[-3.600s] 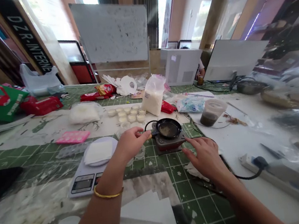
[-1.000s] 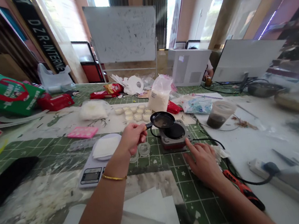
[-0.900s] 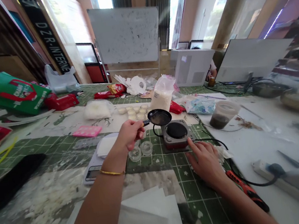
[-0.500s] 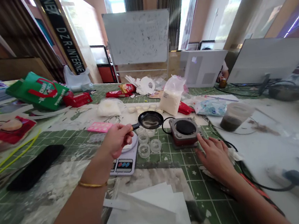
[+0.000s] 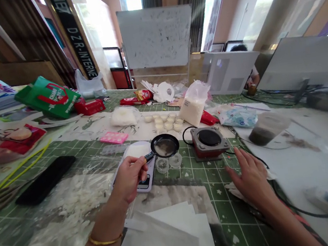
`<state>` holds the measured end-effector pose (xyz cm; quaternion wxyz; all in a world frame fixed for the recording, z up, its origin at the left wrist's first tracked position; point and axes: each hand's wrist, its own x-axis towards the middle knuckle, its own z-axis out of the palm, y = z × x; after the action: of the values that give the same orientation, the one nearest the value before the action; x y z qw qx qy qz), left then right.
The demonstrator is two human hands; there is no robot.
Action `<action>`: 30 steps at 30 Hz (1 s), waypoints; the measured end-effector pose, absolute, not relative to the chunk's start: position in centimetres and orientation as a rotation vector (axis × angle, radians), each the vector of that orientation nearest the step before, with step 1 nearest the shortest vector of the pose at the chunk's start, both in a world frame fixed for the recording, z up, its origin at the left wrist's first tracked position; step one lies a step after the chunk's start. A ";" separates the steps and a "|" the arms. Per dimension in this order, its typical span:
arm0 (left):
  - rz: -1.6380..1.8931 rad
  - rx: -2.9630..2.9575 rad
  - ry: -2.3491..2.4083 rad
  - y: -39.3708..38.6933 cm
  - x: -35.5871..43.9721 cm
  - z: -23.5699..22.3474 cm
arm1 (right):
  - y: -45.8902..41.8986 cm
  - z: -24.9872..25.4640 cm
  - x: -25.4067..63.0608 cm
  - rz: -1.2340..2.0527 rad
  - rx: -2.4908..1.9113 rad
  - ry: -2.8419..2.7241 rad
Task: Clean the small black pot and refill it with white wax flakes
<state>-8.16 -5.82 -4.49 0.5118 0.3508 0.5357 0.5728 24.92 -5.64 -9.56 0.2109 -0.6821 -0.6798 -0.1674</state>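
My left hand [image 5: 133,177] is closed round the handle of a small black frying pan [image 5: 165,145], held above the table. Under the hand lies a kitchen scale [image 5: 144,185], partly covered by it. Below the pan are a few small clear cups [image 5: 176,161], some hidden by it. To the pan's right stands a small hot plate [image 5: 210,142] with a black round top and red body. My right hand [image 5: 248,173], fingers stretched out and holding nothing, is just right of the hot plate, apart from it.
Small filled cups [image 5: 167,125] and a bag of white granules [image 5: 193,108] stand behind the pan. White paper sheets [image 5: 170,236] lie in front. A black phone [image 5: 46,180] and flakes on plastic [image 5: 80,200] are left; a cup of dark stuff [image 5: 259,136] stands right. A person sits behind a monitor.
The pan in my left hand has come lower and nearer, uncovering the filled cups behind. My right hand has drawn away from the hot plate's side to the right. The view has shifted slightly.
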 end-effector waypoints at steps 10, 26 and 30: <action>1.355 0.819 1.314 -5.7 -7.9 -7.2 | -4.9 -10.8 25.6 -0.476 -1.787 -1.916; 1.373 0.881 1.390 -5.2 -7.5 -8.0 | -5.0 -11.5 25.8 -0.363 -1.695 -2.018; 1.374 0.924 1.424 -5.2 -7.2 -8.1 | -5.1 -11.5 25.8 -0.354 -1.656 -2.023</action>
<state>-7.23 -5.18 -8.12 0.4607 0.3753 0.5788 0.5584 25.78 -5.07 -11.52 0.2491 -0.6080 -0.7425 -0.1299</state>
